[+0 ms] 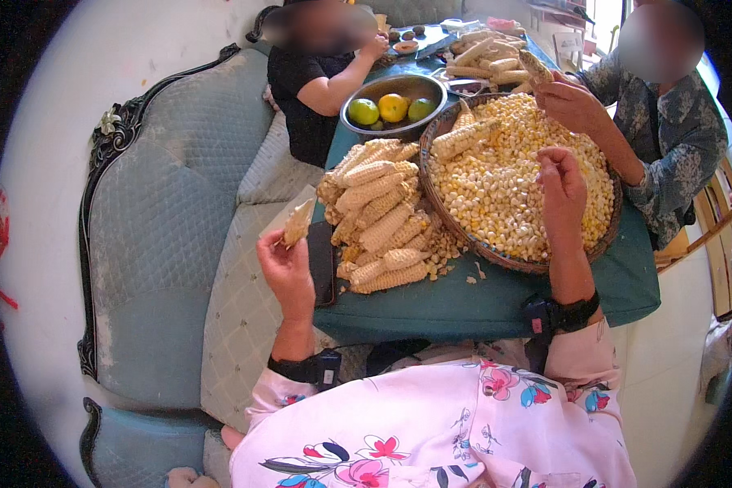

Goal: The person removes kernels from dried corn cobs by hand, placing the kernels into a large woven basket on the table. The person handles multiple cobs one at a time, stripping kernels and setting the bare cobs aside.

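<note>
My left hand (288,271) is raised over the sofa seat at the left of the table and pinches a pale, dry, flat piece (299,222), perhaps corn husk or a broken cob. My right hand (564,189) is above the right part of a round woven basket (518,265), its fingers bent inward; whether something small sits between them cannot be told. Loose white and yellow corn kernels (488,201) fill the basket, and a few cobs (463,139) lie on them at its left side. Between my hands, left of the basket, is a heap of stripped corn cobs (381,229).
A metal bowl (393,131) holds green and yellow citrus fruit. A dark flat device (323,262) lies at the table's left edge. More cobs (491,55) are piled farther back. One person sits at the left; another at the right holds a cob (535,67) over the basket.
</note>
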A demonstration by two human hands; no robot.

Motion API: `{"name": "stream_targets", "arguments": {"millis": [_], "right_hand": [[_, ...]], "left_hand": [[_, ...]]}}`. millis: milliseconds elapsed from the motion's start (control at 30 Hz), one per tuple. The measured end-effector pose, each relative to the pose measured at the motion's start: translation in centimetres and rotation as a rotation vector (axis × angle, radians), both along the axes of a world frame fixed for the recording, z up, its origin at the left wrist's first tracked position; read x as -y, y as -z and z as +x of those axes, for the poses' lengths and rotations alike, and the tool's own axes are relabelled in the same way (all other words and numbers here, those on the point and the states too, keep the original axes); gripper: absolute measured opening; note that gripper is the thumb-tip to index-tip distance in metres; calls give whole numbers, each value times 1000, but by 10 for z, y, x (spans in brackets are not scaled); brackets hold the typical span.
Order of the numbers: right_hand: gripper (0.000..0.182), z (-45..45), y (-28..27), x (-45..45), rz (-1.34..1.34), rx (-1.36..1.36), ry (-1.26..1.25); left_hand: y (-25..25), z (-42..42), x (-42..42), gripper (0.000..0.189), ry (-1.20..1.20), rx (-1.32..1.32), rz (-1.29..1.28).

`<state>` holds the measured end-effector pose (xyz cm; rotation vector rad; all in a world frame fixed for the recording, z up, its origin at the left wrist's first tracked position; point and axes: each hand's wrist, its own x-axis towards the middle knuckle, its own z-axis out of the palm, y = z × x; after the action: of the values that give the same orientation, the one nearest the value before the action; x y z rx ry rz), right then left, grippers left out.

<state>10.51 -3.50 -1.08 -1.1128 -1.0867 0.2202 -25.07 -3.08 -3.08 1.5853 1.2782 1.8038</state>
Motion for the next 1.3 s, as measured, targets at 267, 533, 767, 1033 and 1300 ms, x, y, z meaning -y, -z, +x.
{"name": "stream_targets", "arguments": {"millis": [267,533,767,1033,1300], "right_hand": [[8,-6,-3,1,-23,-45,-38],[7,-4,-2,1,-41,6,10],[6,-3,-3,3,-58,5,21],[19,0,-2,3,1,109,-6],[22,-5,-17,14,-183,186,77]], "left_hand": [[2,32,25,31,53,-669,279],[6,58,15,32,23,-1073,311],[-8,54,21,33,116,-1042,267],[-48,54,14,34,93,-970,352],[-86,74,-5,20,271,-844,141]]}}
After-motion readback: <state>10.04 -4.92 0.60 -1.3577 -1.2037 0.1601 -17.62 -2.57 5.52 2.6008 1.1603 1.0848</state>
